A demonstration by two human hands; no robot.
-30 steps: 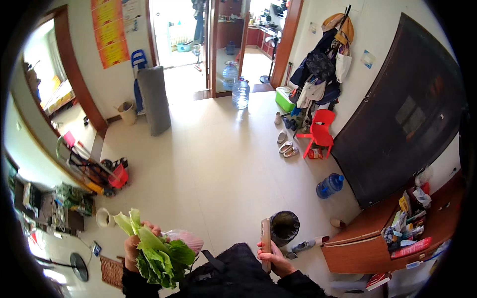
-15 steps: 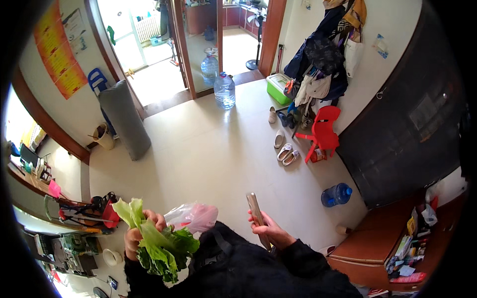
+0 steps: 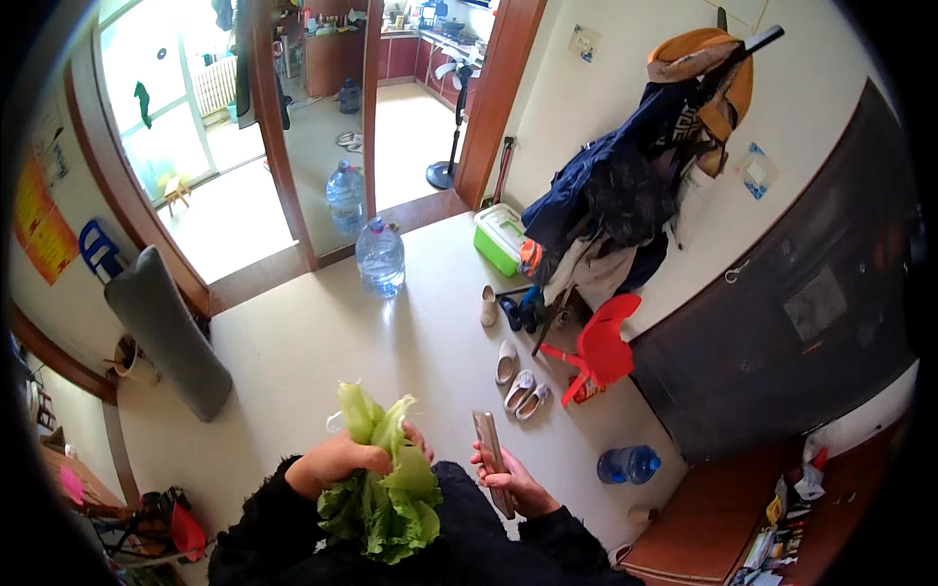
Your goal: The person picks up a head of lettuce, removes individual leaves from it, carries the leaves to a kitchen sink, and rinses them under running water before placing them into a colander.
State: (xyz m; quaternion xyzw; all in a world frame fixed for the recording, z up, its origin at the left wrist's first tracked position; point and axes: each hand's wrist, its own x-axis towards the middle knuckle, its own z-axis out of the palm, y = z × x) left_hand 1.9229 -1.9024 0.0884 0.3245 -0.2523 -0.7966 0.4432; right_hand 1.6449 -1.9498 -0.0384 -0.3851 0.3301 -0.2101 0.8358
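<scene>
- The left hand is clamping its grip around the lettuce, which is hanging in front of the black clothing; the wrap is probably keeping loose leaves bunched.
- The right hand is gripping a slim, phone-like slab between thumb and fingers, perhaps keeping it clear of the leaves.
- The lettuce is hiding part of the left fingers.
- The slab is turning its narrow edge up, obscuring its face.
- The dark rim is cutting off the brown cabinet.
</scene>
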